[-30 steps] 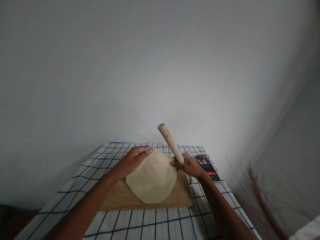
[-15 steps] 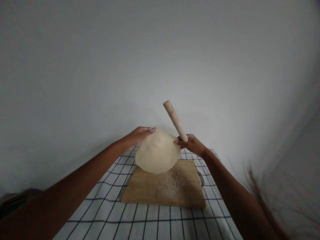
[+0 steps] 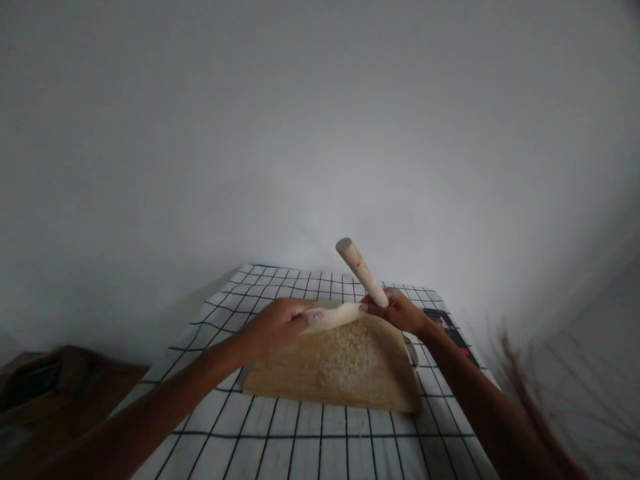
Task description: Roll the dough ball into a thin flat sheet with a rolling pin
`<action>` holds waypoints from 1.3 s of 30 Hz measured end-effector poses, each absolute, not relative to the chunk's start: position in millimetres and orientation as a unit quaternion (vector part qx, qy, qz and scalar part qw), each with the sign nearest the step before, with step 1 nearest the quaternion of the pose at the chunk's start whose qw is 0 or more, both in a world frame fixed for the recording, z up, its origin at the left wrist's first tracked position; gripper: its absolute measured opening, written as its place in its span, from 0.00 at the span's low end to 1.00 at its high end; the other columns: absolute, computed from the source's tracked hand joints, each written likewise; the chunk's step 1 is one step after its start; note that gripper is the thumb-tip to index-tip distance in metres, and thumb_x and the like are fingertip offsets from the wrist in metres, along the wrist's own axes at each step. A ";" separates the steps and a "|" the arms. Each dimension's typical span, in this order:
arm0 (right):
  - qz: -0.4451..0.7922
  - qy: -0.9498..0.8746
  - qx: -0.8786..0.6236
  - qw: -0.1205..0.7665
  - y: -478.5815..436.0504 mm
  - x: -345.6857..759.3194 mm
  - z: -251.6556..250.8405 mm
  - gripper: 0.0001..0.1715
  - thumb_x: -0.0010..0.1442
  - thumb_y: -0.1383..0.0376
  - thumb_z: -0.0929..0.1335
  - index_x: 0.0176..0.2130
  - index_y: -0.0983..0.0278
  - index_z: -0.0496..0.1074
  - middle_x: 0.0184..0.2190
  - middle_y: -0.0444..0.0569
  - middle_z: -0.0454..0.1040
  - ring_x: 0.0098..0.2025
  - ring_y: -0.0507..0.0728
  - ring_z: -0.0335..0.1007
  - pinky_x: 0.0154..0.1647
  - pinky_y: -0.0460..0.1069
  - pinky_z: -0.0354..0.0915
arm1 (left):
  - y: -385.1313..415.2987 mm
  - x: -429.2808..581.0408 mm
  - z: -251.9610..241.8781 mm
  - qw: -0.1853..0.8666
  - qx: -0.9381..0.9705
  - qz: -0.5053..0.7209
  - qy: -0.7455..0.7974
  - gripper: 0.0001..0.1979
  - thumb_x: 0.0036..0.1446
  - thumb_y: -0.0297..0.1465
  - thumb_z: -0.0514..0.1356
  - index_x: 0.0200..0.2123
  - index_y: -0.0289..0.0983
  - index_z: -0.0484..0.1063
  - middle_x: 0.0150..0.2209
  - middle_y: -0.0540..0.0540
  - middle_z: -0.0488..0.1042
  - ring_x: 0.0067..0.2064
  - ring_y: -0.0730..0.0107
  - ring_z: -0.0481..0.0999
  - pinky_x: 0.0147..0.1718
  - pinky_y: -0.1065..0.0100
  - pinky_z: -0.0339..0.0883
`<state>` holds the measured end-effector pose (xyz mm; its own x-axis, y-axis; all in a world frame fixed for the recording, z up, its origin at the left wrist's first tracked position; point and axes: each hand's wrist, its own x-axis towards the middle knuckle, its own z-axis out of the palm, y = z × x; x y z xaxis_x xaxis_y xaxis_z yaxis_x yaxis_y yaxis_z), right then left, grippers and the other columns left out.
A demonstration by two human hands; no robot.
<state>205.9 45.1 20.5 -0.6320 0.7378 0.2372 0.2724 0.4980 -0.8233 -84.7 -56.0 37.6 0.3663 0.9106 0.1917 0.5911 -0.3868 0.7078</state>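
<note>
A pale sheet of dough [image 3: 337, 318] stretches between my hands over the far part of a wooden board [image 3: 295, 373]. My left hand [image 3: 285, 323], somewhat blurred, is closed on the dough's left side. With thumb and fingers, my right hand [image 3: 397, 310] pinches the right edge of the sheet. That same hand also grips a wooden rolling pin [image 3: 363, 270], which slants up and to the left and has a small red mark. Loose flour [image 3: 350, 360] is scattered over the board's surface.
A black-and-white checked cloth [image 3: 310, 453] covers the table under the board. To the right, partly behind my forearm, lies a dark printed item [image 3: 447, 327]. A brown box-like object [image 3: 65, 373] stands low at left. A plain wall [image 3: 320, 133] rises behind the table.
Both hands have come down toward the board with the dough. The sheet, earlier hanging broad and facing me, now appears as a narrow band. The rolling pin has moved down with my right hand.
</note>
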 end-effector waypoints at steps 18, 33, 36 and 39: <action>0.444 -0.735 -0.349 0.375 18.6 234.7 -14.5 0.24 0.60 0.48 0.70 0.42 0.66 0.78 0.41 0.54 0.80 0.46 0.62 0.76 0.52 0.56 0.69 | -43.8 -96.0 -2.7 0.106 0.795 0.281 0.526 0.20 0.64 0.29 0.51 0.56 0.39 0.72 0.57 0.42 0.75 0.58 0.57 0.73 0.59 0.55 0.66; 0.399 -0.774 -0.336 0.358 8.7 241.6 -21.1 0.19 0.63 0.53 0.69 0.41 0.65 0.79 0.38 0.50 0.80 0.40 0.59 0.76 0.42 0.51 0.69 | -116.0 -62.0 -28.9 -0.020 0.918 0.209 0.337 0.10 0.62 0.30 0.62 0.47 0.44 0.74 0.46 0.48 0.77 0.49 0.61 0.72 0.51 0.59 0.62; 0.401 -0.773 -0.333 0.362 7.7 241.9 -21.8 0.19 0.62 0.53 0.69 0.42 0.65 0.79 0.38 0.51 0.80 0.40 0.59 0.75 0.42 0.51 0.69 | -114.4 -61.3 -26.2 -0.017 0.913 0.228 0.337 0.07 0.65 0.28 0.59 0.44 0.43 0.74 0.43 0.48 0.78 0.45 0.65 0.73 0.49 0.61 0.64; 0.400 -0.771 -0.341 0.360 6.6 242.2 -21.1 0.19 0.62 0.52 0.69 0.41 0.65 0.79 0.38 0.50 0.79 0.40 0.58 0.75 0.41 0.50 0.68 | -115.0 -59.4 -26.8 -0.032 0.914 0.230 0.333 0.08 0.65 0.27 0.58 0.44 0.43 0.75 0.42 0.48 0.78 0.44 0.66 0.74 0.47 0.63 0.65</action>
<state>242.2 6.6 -21.1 -0.5083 0.8133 0.2830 0.2365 0.4479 -0.8622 -59.4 -115.0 -26.8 0.6727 0.5932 0.4422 0.6227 -0.7767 0.0946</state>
